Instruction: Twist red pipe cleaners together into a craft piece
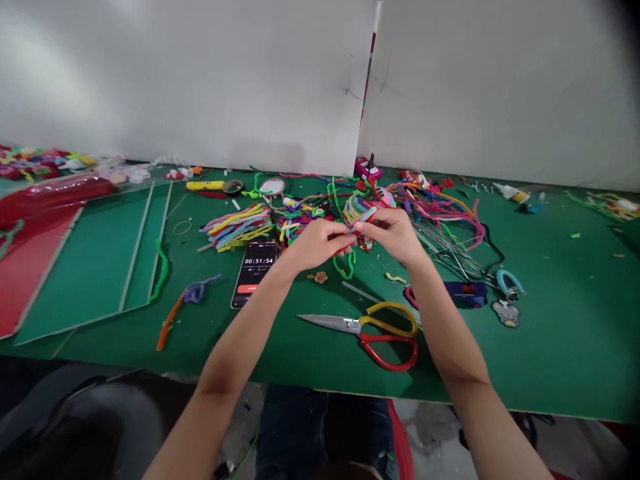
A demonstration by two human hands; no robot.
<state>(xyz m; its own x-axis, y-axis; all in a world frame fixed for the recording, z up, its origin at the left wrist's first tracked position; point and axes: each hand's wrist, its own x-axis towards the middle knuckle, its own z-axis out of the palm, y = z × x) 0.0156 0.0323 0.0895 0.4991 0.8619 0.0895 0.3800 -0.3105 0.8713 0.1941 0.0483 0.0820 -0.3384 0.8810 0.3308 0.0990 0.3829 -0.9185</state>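
Note:
My left hand [324, 241] and my right hand [393, 233] meet above the middle of the green table [545, 360]. Between their pinched fingertips is a light blue fuzzy stem [369, 214], its upper end pointing up to the right. Something red shows under the fingers, too small to make out. Behind the hands lies a heap of coloured fuzzy stems [440, 212]. A green looped stem [344, 270] hangs or lies just below the fingers. Scissors [350, 325] with a yellow and a red handle rest nearer the table's front edge.
A phone [256, 270] showing a timer lies beside my left forearm. To the left are an orange and purple stem piece [173, 319] and green boards [100, 267]. A blue strap [465, 293] and a grey charm [506, 313] lie right of my right forearm. White panels [200, 80] stand behind.

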